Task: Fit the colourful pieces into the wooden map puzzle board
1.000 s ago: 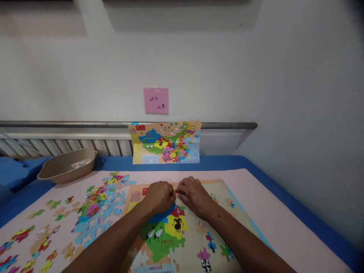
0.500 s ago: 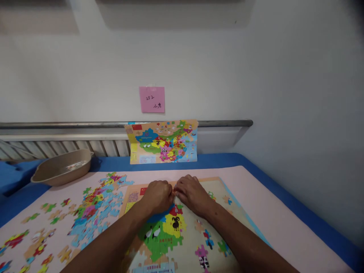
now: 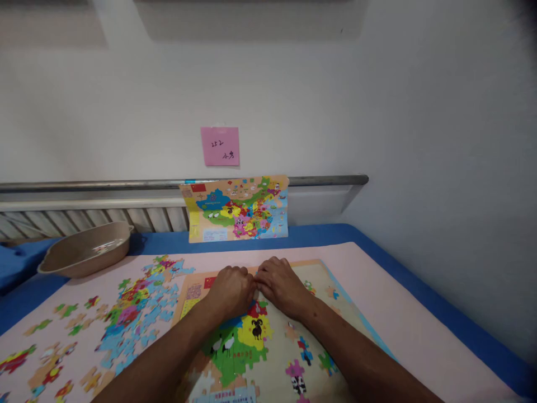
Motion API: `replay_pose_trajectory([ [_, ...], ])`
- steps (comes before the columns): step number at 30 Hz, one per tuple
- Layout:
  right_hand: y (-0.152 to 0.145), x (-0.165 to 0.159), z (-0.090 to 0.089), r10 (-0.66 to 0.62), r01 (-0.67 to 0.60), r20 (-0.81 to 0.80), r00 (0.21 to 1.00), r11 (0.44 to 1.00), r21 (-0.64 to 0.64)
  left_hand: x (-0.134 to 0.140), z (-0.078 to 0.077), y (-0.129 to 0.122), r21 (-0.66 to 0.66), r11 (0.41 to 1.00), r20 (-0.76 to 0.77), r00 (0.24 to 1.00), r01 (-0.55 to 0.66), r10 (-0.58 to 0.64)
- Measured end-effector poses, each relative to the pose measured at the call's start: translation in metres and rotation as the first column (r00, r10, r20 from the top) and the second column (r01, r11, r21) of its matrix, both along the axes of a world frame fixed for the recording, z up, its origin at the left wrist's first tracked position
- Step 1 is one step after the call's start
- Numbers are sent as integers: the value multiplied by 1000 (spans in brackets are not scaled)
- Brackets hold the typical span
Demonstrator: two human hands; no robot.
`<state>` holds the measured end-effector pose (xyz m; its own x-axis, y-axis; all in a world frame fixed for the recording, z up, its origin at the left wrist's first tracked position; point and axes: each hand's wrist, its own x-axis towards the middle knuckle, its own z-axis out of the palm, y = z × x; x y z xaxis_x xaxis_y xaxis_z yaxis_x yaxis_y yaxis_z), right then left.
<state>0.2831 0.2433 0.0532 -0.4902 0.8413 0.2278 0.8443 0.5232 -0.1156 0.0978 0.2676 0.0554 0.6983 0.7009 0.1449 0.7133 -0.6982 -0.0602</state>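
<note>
My left hand (image 3: 232,291) is closed, its fingers curled over the upper part of a partly assembled jigsaw puzzle (image 3: 235,358). Against it, fingertip to fingertip, my right hand (image 3: 282,286) is closed too. Both pinch at one spot, where a small orange jigsaw piece is mostly hidden by the fingers. Below the hands the joined pieces show a dark ram on yellow and two white birds on green. Loose pieces, among them a panda piece (image 3: 297,384), lie on the bare tan board (image 3: 279,364) near my right forearm.
Many loose and joined pieces (image 3: 130,313) cover the pink tabletop's left side. A beige basin (image 3: 86,252) stands at the back left. A printed map picture (image 3: 239,210) leans upright against the wall rail (image 3: 327,181). A pink note (image 3: 220,146) hangs above it.
My view has shifted slightly, so the scene sits a little further left. My hands stay pinched together at the same spot, and the orange bit between the fingertips shows less now.
</note>
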Motion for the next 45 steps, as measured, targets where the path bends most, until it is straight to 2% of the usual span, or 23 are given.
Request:
replay_pose_trajectory([
  [11, 1, -2, -2, -11, 10, 20, 1000, 1000, 27, -4, 0, 0, 64, 996, -11, 998, 60, -60],
  [25, 0, -1, -1, 2, -1, -25, 1000, 1000, 22, -6, -10, 1, 134, 986, 34, 994, 103, -108],
  [31, -1, 1, 0, 21, -20, -35, 999, 1000, 18, -11, -15, 3, 132, 991, 138, 990, -8, -10],
  [35, -1, 1, -1, -1, 1, -7, 1000, 1000, 27, -12, -17, 3, 89, 996, 219, 976, -15, -5],
  [45, -1, 2, -1, -26, 27, -39, 999, 999, 27, -13, -8, 10, -81, 991, 481, 867, -103, 129],
])
